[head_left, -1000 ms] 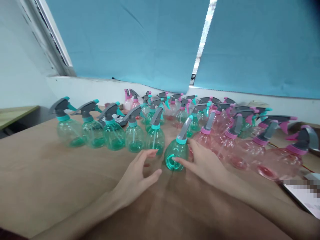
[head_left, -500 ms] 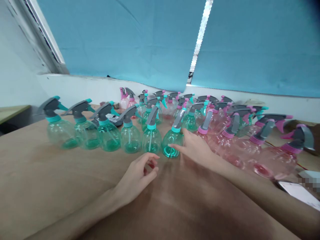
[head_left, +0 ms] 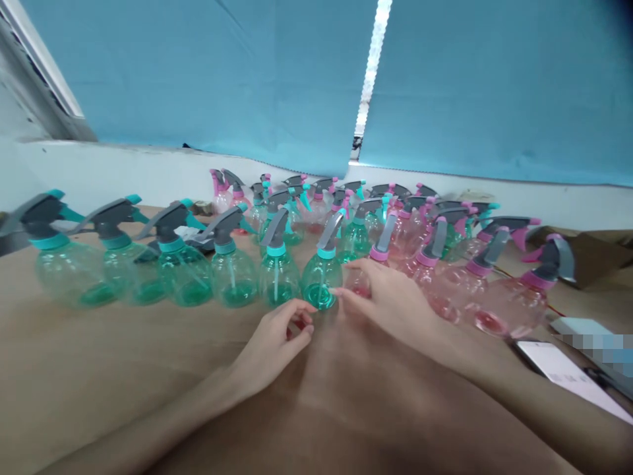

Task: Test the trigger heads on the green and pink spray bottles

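A green spray bottle [head_left: 320,280] with a turquoise collar and grey trigger head stands upright in the front row. My right hand [head_left: 395,300] is just right of it, thumb and fingers apart; the thumb tip overlaps the bottle's lower right edge, and I cannot tell if it touches. Behind that hand stands a pink spray bottle [head_left: 359,284], partly hidden. My left hand [head_left: 274,336] hovers in front of the row, loosely curled and holding nothing, with a gap between thumb and index finger. Nearest to it is another green spray bottle [head_left: 279,277].
More green spray bottles [head_left: 185,274] continue the front row leftward, and pink ones [head_left: 512,303] extend right. Several mixed bottles crowd behind. A phone [head_left: 568,376] lies at the right of the brown table [head_left: 148,369]. A blue curtain [head_left: 198,79] hangs behind.
The view has shifted, so the bottles appear further left. My right hand has drawn off the green spray bottle to its right. My left hand keeps its loose curl.
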`<state>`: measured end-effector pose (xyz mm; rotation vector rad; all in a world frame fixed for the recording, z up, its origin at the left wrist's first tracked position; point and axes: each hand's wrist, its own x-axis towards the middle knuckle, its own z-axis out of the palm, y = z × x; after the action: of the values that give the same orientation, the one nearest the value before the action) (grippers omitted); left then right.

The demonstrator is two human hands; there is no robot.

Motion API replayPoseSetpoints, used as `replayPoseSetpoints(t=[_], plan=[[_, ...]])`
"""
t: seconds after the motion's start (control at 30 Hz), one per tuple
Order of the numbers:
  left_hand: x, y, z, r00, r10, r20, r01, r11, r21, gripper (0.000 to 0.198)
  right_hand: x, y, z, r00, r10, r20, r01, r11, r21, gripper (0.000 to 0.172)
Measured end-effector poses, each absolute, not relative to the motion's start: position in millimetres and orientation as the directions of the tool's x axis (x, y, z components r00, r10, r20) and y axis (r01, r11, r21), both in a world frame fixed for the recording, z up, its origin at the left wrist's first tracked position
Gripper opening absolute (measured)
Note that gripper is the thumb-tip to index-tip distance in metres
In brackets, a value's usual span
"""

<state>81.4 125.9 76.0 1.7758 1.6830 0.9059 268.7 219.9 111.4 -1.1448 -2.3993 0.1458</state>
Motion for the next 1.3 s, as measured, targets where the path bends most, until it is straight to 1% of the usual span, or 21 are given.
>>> replayPoseSetpoints(t=[0.03, 0.07, 0.2, 0.3, 0.47, 0.6, 0.67, 0.8, 0.87, 0.93, 1.0, 1.07, 1.17, 1.23, 1.3], plan=[[83, 128, 75, 0.007, 0.993, 0.116, 0.638, -0.094, 0.764, 0.016, 279, 218, 113, -0.530, 0.759, 0.379, 0.706, 0.642, -0.298, 0.030], [85, 130, 74, 0.013, 0.993, 0.118, 0.636, -0.100, 0.765, 0.017, 289, 217, 114, -0.520, 0.760, 0.390, 0.703, 0.640, -0.310, 0.026], [94, 137, 72, 0.035, 0.993, 0.115, 0.641, -0.111, 0.759, 0.017, 324, 218, 106, -0.387, 0.796, 0.465, 0.714, 0.578, -0.395, 0.028], [103, 140, 71, 0.053, 0.993, 0.109, 0.643, -0.117, 0.757, 0.017, 333, 223, 95, -0.305, 0.820, 0.485, 0.730, 0.528, -0.434, 0.039], [119, 145, 72, 0.088, 0.992, 0.096, 0.622, -0.130, 0.772, 0.017, 317, 238, 86, -0.304, 0.852, 0.426, 0.705, 0.502, -0.501, 0.057], [134, 148, 75, 0.085, 0.990, 0.110, 0.609, -0.139, 0.781, 0.016, 299, 253, 79, -0.301, 0.864, 0.404, 0.710, 0.486, -0.509, 0.071], [141, 148, 76, 0.087, 0.990, 0.111, 0.600, -0.141, 0.787, 0.016, 294, 256, 77, -0.297, 0.871, 0.391, 0.721, 0.474, -0.505, 0.070], [152, 147, 79, 0.096, 0.989, 0.110, 0.591, -0.146, 0.793, 0.014, 291, 253, 78, -0.285, 0.885, 0.368, 0.748, 0.446, -0.492, 0.062], [154, 147, 80, 0.086, 0.987, 0.138, 0.593, -0.162, 0.789, 0.012, 294, 246, 80, -0.295, 0.885, 0.360, 0.753, 0.447, -0.483, 0.060], [154, 147, 82, 0.035, 0.982, 0.188, 0.597, -0.171, 0.784, 0.012, 299, 236, 82, -0.311, 0.883, 0.352, 0.754, 0.455, -0.474, 0.060], [154, 150, 84, -0.039, 0.969, 0.246, 0.604, -0.173, 0.778, 0.017, 305, 225, 82, -0.328, 0.880, 0.343, 0.757, 0.462, -0.462, 0.062], [155, 154, 87, -0.083, 0.951, 0.297, 0.607, -0.188, 0.772, 0.027, 312, 212, 79, -0.348, 0.874, 0.338, 0.759, 0.475, -0.446, 0.062], [161, 160, 94, -0.046, 0.939, 0.342, 0.567, -0.258, 0.783, 0.043, 321, 194, 71, -0.374, 0.846, 0.380, 0.742, 0.519, -0.425, 0.061], [169, 163, 100, 0.003, 0.937, 0.350, 0.519, -0.301, 0.800, 0.050, 326, 185, 63, -0.382, 0.813, 0.439, 0.713, 0.562, -0.420, 0.068], [179, 165, 106, 0.033, 0.936, 0.349, 0.473, -0.322, 0.820, 0.052, 329, 179, 57, -0.386, 0.780, 0.492, 0.691, 0.598, -0.407, 0.075]])
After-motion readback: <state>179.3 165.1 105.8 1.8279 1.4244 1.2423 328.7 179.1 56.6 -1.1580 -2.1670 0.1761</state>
